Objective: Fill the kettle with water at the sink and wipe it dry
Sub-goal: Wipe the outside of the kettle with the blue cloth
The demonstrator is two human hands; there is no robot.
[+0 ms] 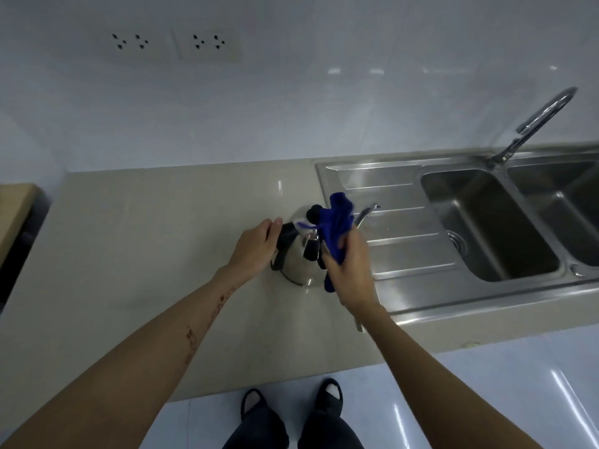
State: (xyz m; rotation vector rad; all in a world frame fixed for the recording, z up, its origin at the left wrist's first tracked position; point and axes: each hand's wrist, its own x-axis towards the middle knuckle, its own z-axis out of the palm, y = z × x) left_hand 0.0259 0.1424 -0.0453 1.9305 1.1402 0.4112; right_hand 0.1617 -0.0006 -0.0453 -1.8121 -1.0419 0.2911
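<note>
A shiny steel kettle (pixel 299 265) with a black handle and black lid knob stands upright on the beige counter, just left of the sink's draining board. My left hand (pixel 256 246) is closed around its black handle. My right hand (pixel 351 273) grips a crumpled blue cloth (pixel 337 226) and presses it against the kettle's right side and top. The cloth hides most of the lid. The thin spout (pixel 366 212) pokes out to the right behind the cloth.
A steel double sink (pixel 486 222) with a ribbed draining board (pixel 405 228) fills the right side, a curved tap (pixel 538 124) behind it. Wall sockets (pixel 207 42) sit high on the white backsplash. A wooden surface (pixel 13 209) lies at far left. The counter's front edge is near my feet.
</note>
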